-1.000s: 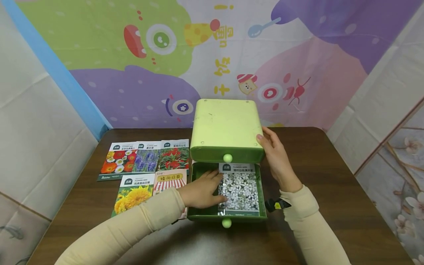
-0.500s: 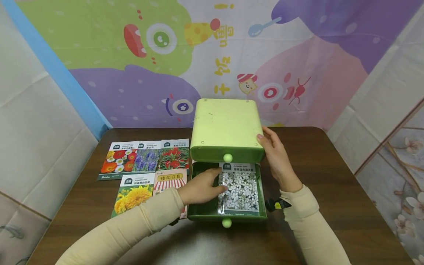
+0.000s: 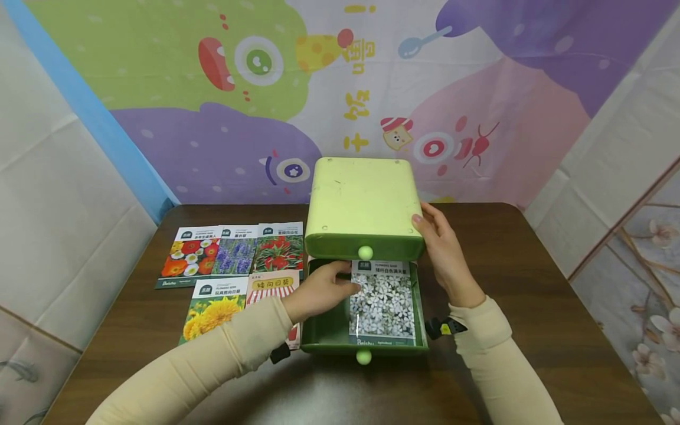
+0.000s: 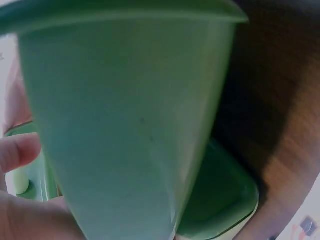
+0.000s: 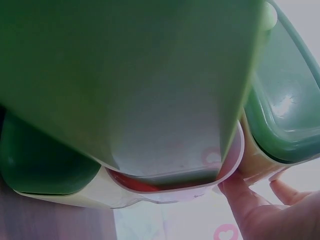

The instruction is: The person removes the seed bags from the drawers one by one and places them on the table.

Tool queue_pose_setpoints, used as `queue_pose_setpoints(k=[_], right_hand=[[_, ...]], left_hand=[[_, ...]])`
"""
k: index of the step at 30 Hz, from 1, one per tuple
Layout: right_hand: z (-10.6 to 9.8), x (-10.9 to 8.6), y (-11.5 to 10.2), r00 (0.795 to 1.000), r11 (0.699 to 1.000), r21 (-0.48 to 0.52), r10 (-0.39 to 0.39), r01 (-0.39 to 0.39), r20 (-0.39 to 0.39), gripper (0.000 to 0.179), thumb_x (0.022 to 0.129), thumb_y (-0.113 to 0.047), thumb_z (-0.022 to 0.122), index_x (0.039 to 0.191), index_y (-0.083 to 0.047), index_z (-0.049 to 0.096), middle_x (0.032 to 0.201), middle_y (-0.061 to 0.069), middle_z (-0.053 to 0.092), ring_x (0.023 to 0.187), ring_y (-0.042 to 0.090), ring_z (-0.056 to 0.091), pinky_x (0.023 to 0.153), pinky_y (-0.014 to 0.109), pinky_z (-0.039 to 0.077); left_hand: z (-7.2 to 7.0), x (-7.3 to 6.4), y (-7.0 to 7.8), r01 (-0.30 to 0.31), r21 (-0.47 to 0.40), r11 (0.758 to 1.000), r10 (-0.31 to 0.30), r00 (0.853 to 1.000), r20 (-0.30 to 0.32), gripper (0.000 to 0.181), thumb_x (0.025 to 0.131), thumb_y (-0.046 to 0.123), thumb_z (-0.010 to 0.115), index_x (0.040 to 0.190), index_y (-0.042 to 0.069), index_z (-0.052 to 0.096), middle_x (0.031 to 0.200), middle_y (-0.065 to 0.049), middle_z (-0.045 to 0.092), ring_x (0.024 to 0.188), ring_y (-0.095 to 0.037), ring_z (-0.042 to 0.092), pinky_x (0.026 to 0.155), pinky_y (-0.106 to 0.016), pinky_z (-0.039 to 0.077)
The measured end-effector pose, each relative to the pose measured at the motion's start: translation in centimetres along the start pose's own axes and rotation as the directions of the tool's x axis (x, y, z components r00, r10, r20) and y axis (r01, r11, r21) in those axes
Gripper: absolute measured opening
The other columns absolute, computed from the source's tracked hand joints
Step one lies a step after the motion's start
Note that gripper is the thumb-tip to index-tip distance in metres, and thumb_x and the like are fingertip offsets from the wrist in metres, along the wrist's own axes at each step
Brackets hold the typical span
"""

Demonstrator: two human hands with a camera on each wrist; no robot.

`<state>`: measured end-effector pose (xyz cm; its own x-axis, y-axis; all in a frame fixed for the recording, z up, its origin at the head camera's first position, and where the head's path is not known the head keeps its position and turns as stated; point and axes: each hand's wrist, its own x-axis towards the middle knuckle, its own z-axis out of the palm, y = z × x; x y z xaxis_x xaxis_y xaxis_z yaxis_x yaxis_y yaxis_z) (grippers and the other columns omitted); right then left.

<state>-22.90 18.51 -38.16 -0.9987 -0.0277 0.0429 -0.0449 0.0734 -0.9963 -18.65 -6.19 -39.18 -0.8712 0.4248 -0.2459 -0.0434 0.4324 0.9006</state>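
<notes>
A light green drawer cabinet (image 3: 366,195) stands on the table with its middle drawer (image 3: 325,330) pulled out. Inside, a flower seed packet (image 3: 383,304) with white blossoms lies against the right side. My left hand (image 3: 317,292) is over the drawer's left part, thumb tip by the packet's left edge. Its other fingertips are hidden beneath the upper drawer front. In the left wrist view, a gap separates thumb (image 4: 20,152) and fingers. My right hand (image 3: 443,251) rests on the cabinet's right side, thumb near the top edge; the right wrist view shows its fingers (image 5: 240,197) touching the wall.
Several seed packets lie left of the cabinet: poppies (image 3: 193,257), lavender (image 3: 235,251), red flowers (image 3: 278,249), a yellow sunflower (image 3: 215,313) and a striped-awning packet (image 3: 271,286). A shut lower drawer (image 5: 45,160) sits under the pulled-out one. A patterned cloth (image 3: 212,147) hangs behind.
My left hand has lifted from lying spread in the drawer, its fingers drawing together and its thumb moving up along the packet's left edge. The right hand and cabinet stay put.
</notes>
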Motion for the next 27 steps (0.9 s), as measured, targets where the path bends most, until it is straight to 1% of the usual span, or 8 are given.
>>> queue_pose_setpoints(k=[4, 7, 12, 15, 18, 19, 23, 27], right_hand=[[0.01, -0.02, -0.06, 1.000, 1.000, -0.002, 0.003, -0.003, 0.003, 0.059, 0.102, -0.041, 0.049, 0.153, -0.019, 0.030, 0.150, 0.009, 0.039, 0.116, 0.011, 0.049, 0.091, 0.019, 0.046], [-0.01, -0.02, -0.04, 1.000, 1.000, 0.000, 0.003, -0.003, 0.005, 0.059, 0.102, -0.041, 0.049, 0.153, -0.019, 0.030, 0.150, 0.009, 0.040, 0.115, 0.011, 0.050, 0.091, 0.019, 0.046], [-0.07, 0.00, 0.05, 1.000, 1.000, -0.001, -0.006, 0.006, 0.011, 0.061, 0.101, -0.042, 0.049, 0.154, -0.019, 0.029, 0.151, 0.009, 0.038, 0.114, 0.011, 0.050, 0.091, 0.020, 0.046], [-0.09, -0.03, 0.03, 1.000, 1.000, -0.004, -0.005, 0.005, 0.010, 0.062, 0.101, -0.044, 0.049, 0.154, -0.020, 0.028, 0.151, 0.008, 0.038, 0.115, 0.012, 0.049, 0.091, 0.020, 0.045], [-0.11, -0.06, 0.01, 1.000, 1.000, -0.002, 0.000, 0.000, 0.010, 0.062, 0.101, -0.045, 0.050, 0.154, -0.021, 0.028, 0.152, 0.007, 0.037, 0.118, 0.014, 0.048, 0.093, 0.022, 0.044], [-0.12, -0.08, 0.01, 1.000, 1.000, -0.002, 0.002, -0.002, 0.011, 0.062, 0.101, -0.045, 0.049, 0.154, -0.021, 0.028, 0.152, 0.007, 0.037, 0.119, 0.014, 0.048, 0.095, 0.023, 0.044], [-0.10, -0.10, 0.00, 1.000, 1.000, 0.000, 0.006, -0.006, 0.013, 0.062, 0.101, -0.044, 0.049, 0.154, -0.022, 0.027, 0.153, 0.007, 0.036, 0.122, 0.015, 0.046, 0.098, 0.027, 0.041], [-0.09, -0.08, 0.00, 1.000, 1.000, -0.002, 0.005, -0.005, 0.010, 0.062, 0.101, -0.044, 0.049, 0.154, -0.021, 0.028, 0.153, 0.007, 0.037, 0.121, 0.015, 0.046, 0.100, 0.029, 0.041]], left_hand=[[0.00, 0.10, 0.00, 0.022, -0.005, 1.000, -0.022, 1.000, -0.017, 0.062, 0.096, 0.020, 0.061, 0.150, 0.003, 0.036, 0.145, -0.018, 0.048, 0.124, -0.032, 0.057, 0.097, -0.046, 0.051], [-0.03, 0.16, 0.07, 0.041, -0.013, 0.999, -0.041, 0.999, -0.006, 0.064, 0.096, 0.020, 0.061, 0.151, 0.004, 0.033, 0.145, -0.018, 0.048, 0.126, -0.033, 0.054, 0.097, -0.046, 0.050], [0.04, 0.16, 0.32, 0.069, -0.073, 0.995, -0.066, 0.997, 0.049, 0.069, 0.095, 0.016, 0.061, 0.152, -0.003, 0.027, 0.144, -0.023, 0.046, 0.121, -0.032, 0.058, 0.100, -0.045, 0.050], [0.20, 0.24, 0.48, 0.086, -0.095, 0.992, -0.078, 0.994, 0.082, 0.070, 0.094, 0.013, 0.061, 0.150, -0.008, 0.025, 0.133, -0.023, 0.053, 0.109, -0.028, 0.064, 0.098, -0.041, 0.052], [0.41, 0.38, 0.58, 0.113, -0.125, 0.986, -0.100, 0.989, 0.108, 0.068, 0.094, 0.008, 0.061, 0.149, -0.012, 0.025, 0.123, -0.022, 0.058, 0.103, -0.026, 0.065, 0.095, -0.038, 0.054], [0.46, 0.42, 0.60, 0.121, -0.135, 0.983, -0.106, 0.988, 0.114, 0.067, 0.094, 0.007, 0.060, 0.148, -0.013, 0.025, 0.121, -0.023, 0.059, 0.103, -0.027, 0.065, 0.093, -0.038, 0.055], [0.55, 0.57, 0.66, 0.142, -0.179, 0.973, -0.121, 0.985, 0.127, 0.063, 0.095, 0.001, 0.057, 0.146, -0.016, 0.025, 0.126, -0.027, 0.056, 0.113, -0.036, 0.063, 0.091, -0.039, 0.057], [0.48, 0.69, 0.59, 0.140, -0.170, 0.975, -0.118, 0.984, 0.131, 0.059, 0.095, -0.001, 0.056, 0.145, -0.016, 0.029, 0.125, -0.027, 0.056, 0.113, -0.037, 0.063, 0.089, -0.038, 0.058]])
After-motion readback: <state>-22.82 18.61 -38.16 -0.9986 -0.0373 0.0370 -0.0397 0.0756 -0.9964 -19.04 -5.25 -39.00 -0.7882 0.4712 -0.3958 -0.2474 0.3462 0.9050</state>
